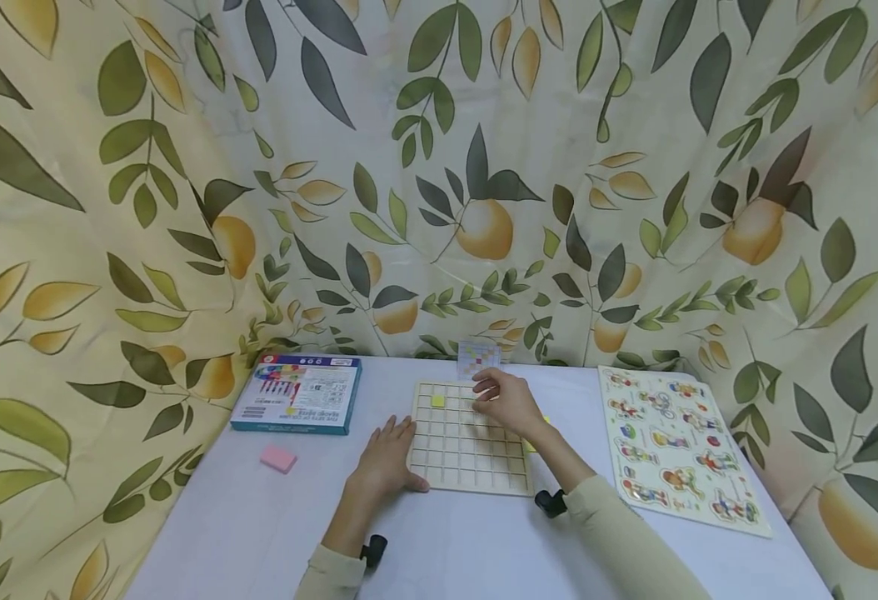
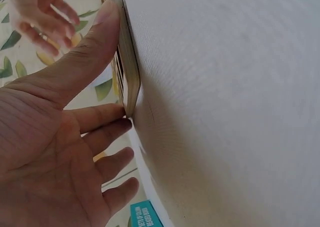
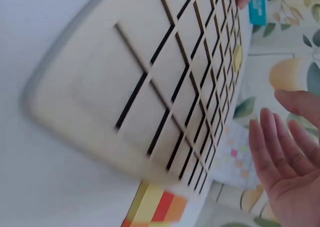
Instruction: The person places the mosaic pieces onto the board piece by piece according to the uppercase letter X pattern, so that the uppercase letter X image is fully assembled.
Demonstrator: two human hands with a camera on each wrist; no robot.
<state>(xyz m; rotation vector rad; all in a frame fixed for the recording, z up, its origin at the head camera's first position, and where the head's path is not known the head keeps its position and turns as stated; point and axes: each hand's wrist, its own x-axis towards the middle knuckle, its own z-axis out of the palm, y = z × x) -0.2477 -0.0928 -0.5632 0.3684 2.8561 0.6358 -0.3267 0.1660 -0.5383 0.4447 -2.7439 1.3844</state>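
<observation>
A wooden grid board [image 1: 469, 442] lies flat near the middle of the white counter [image 1: 259, 525], closer to its far edge. The left hand [image 1: 386, 458] rests at the board's left edge, fingers [image 2: 107, 129] straight and spread, thumb against the rim. The right hand [image 1: 506, 400] hovers over the board's far right part, fingers [image 3: 277, 147] relaxed and slightly apart, holding nothing. One yellow tile [image 1: 437, 401] sits in a far-left cell. A blue box [image 1: 298, 393] lies toward the far left corner, a picture puzzle [image 1: 675, 446] along the right edge.

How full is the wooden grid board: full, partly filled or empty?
Nearly empty: the wooden grid board shows one yellow tile; other visible cells are bare.
</observation>
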